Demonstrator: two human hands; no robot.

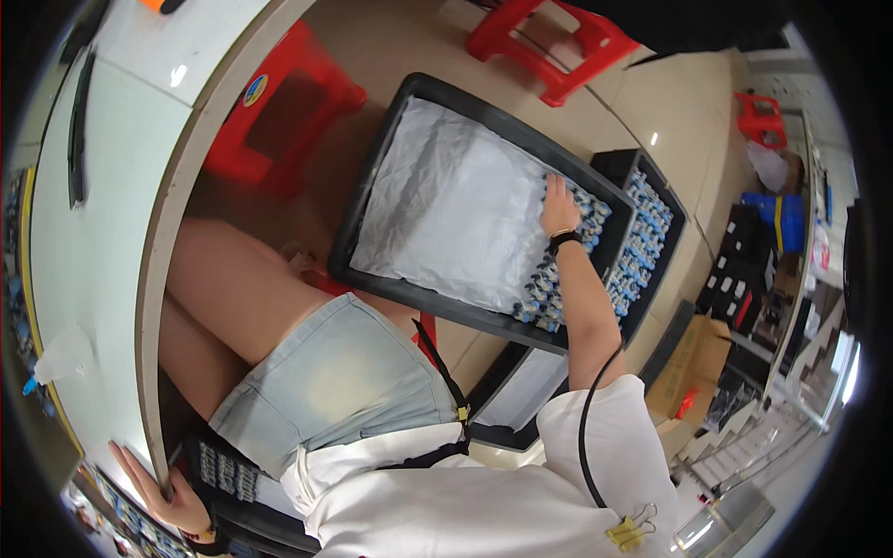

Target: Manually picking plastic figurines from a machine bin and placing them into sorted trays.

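While the left hand [167, 502] rests at the edge of the white table [116, 270] with its fingers stretched out over the top, the right hand [560, 209] reaches into a large black tray [446, 309] beyond the person's knees. The two hands are well apart. The right fingers touch the small blue-and-white parts [542, 290] standing close together along the tray's right side; whether they are closed on one of them cannot be told. A crinkled white liner [456, 200] covers the rest of the tray's floor, and a black band [564, 240] circles the right wrist.

Just beside the tray, on its right, a second black tray [614, 165] holds more such parts in dense rows. Nearer the person's body, a third black tray [502, 437] with a pale lining sits lower down, partly hidden by the first. Rows of small grey parts [228, 472] lie near the left hand, below the tabletop. One red plastic stool [279, 116] stands beside the table and another [549, 46] beyond the large tray. An open cardboard box [688, 367] stands to the right, and a translucent squeeze bottle [67, 355] is on the table.
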